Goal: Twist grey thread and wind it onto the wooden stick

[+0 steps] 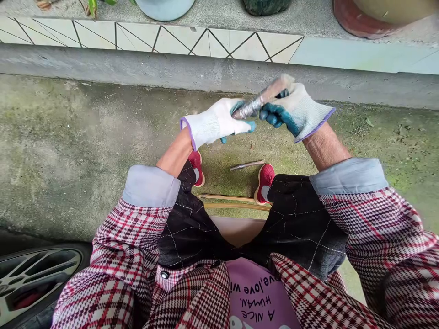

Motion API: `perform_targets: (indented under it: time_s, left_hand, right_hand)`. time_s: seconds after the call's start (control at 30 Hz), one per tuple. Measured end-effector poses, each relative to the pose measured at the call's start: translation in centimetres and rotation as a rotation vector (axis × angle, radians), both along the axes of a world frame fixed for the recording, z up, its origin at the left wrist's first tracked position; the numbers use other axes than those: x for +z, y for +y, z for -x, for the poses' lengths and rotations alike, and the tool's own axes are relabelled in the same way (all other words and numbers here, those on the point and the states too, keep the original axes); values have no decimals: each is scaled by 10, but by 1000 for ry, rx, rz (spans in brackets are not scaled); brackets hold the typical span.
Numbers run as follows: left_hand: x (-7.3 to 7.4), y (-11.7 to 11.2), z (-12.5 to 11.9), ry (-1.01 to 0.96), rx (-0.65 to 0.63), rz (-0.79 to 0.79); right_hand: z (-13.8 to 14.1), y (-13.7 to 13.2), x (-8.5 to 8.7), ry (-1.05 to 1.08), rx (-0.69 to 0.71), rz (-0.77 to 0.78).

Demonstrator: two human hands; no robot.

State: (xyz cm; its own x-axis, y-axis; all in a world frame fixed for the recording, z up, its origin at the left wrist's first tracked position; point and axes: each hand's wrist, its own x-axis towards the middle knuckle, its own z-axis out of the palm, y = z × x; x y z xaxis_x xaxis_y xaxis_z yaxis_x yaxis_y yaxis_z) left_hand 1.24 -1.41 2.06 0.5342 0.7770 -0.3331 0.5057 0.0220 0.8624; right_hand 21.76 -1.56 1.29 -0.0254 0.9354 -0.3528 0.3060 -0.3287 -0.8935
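Both my hands wear white knit gloves with teal palms. My left hand [216, 122] is closed around the lower end of a short grey metal rod [252, 106]. My right hand [291, 109] grips the rod's upper end, which looks lighter and wooden. The rod is held tilted above my knees, over the ground. A second grey metal rod [247, 165] lies on the mossy concrete between my red shoes [265, 182].
Two thin wooden sticks [228, 201] lie across the ground by my feet. A concrete step with tiled edge [219, 43] runs behind, with plant pots [360, 18] on it. A car wheel [34, 278] shows at bottom left.
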Motion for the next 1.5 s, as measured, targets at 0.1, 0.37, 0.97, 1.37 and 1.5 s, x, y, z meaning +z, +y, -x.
perform_targets:
  time_s: [0.1, 0.37, 0.97, 1.37, 1.5]
  left_hand:
    - [1, 3, -2, -91, 114, 36]
    - [-23, 22, 6, 206, 150, -220]
    - [-9, 12, 10, 299, -113, -303]
    - [-31, 26, 13, 203, 12, -388]
    - [-21, 24, 21, 534, -33, -493]
  right_hand:
    - [3, 0, -4, 18, -4, 21]
    - [13, -9, -4, -104, 156, -38]
    - [-12, -2, 5, -64, 68, -71]
    - [17, -9, -10, -43, 190, 82]
    - [29, -15, -6, -142, 282, 126]
